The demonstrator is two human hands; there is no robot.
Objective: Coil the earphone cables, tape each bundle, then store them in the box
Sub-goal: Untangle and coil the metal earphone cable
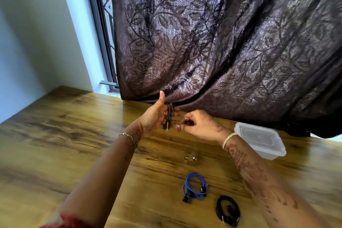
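Note:
My left hand (155,114) is raised above the table, thumb up, with a dark earphone cable (169,116) coiled around its fingers; the jack plug hangs down at the bottom. My right hand (199,125) is close beside it, fingers pinched near the coil's lower end; whether it grips the cable is hard to tell. A coiled blue earphone bundle (195,187) lies on the table near me. A coiled black bundle (228,210) lies to its right. A clear plastic box (260,139) with its lid on sits at the right.
A small clear tape roll (191,157) rests on the wooden table (74,135) between the hands and the blue bundle. A dark leaf-patterned curtain (222,42) hangs behind the table, touching its far edge. A window frame (100,29) and white wall stand at the left.

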